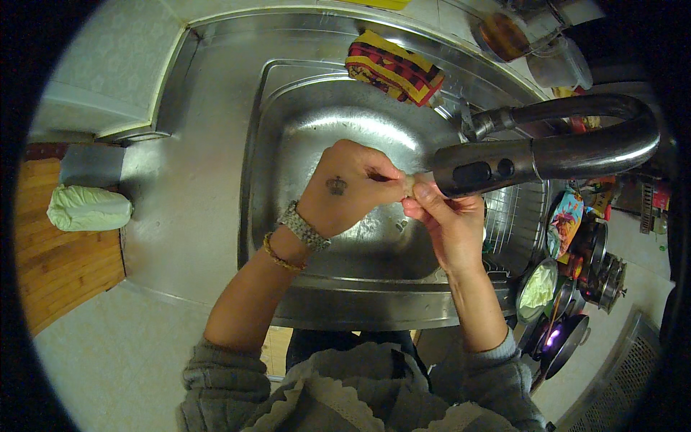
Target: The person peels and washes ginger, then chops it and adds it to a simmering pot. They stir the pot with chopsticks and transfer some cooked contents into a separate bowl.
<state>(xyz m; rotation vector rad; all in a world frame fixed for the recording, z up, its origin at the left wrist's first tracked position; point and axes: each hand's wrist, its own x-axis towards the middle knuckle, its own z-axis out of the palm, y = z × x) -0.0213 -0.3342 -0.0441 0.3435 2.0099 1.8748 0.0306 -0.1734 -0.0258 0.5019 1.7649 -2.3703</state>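
Over the steel sink [284, 137], both hands meet at a small pale piece [409, 186], too little of which shows to tell its kind. My left hand [353, 176], back turned up, is closed, with thumb and forefinger pinching the piece from the left. From the other side my right hand [452, 223] is closed on it too, its thumb on top. The head of the dark metal tap [497, 164] hangs just above my right fingers and hides part of them. Whether water is running I cannot tell.
A red, yellow and black cloth [394, 67] lies on the sink's far edge. Right of the basin are a wire rack [515, 216], a bowl of pale green leaves [538, 288] and a dark pan [565, 347]. A pale green cabbage-like bundle [88, 207] sits at left on wooden boards [72, 252].
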